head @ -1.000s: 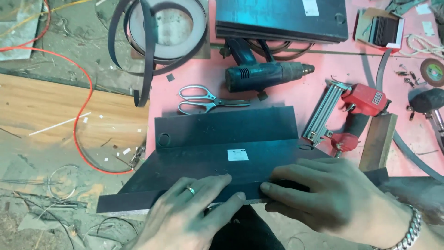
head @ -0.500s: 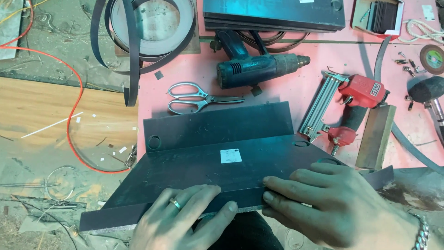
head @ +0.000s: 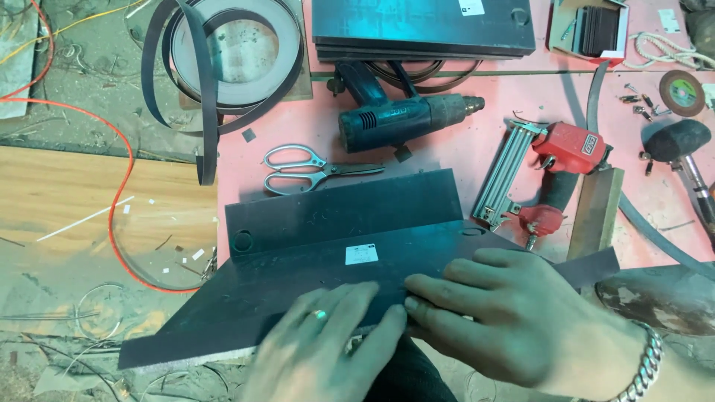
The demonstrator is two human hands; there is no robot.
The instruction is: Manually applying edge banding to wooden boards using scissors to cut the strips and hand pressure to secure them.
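1. Hidden stuff first: my left hand (head: 328, 346) is cut off at the bottom edge, wrist not in view. My right hand (head: 514, 320) shows down to a metal bracelet (head: 646, 365), forearm runs out of frame. Palms face down so I can't see what's under them.
2. Fingers: both hands lie flat, fingers stretched and close together, pressing on the near edge of the dark panel (head: 298, 290). Not gripping anything afaict. Fingertips of the two hands nearly meet around the middle of that edge. Ring on one left finger.
3. The dark panel sits tilted across the near edge of the pink table (head: 491, 134). Its left end hangs out over the floor, its right tip pokes out past my right hand. Small white label (head: 361, 255) on top, too small to make out.
4. A 2nd dark board (head: 342, 208) lies under it, partly covered, round hole near its left end.
5. Around: scissors (head: 313, 169) just behind the boards, heat gun (head: 402, 115) further back, red nail gun (head: 544, 175) to the right w/ a wood block (head: 596, 212) just beside it.
6. Far side: coil of edge band (head: 216, 59), stack of dark panels (head: 424, 26) cut off at the top.
7. Left: wood-look board (head: 67, 193) on the floor w/ a red cable (head: 112, 216) looping over it.
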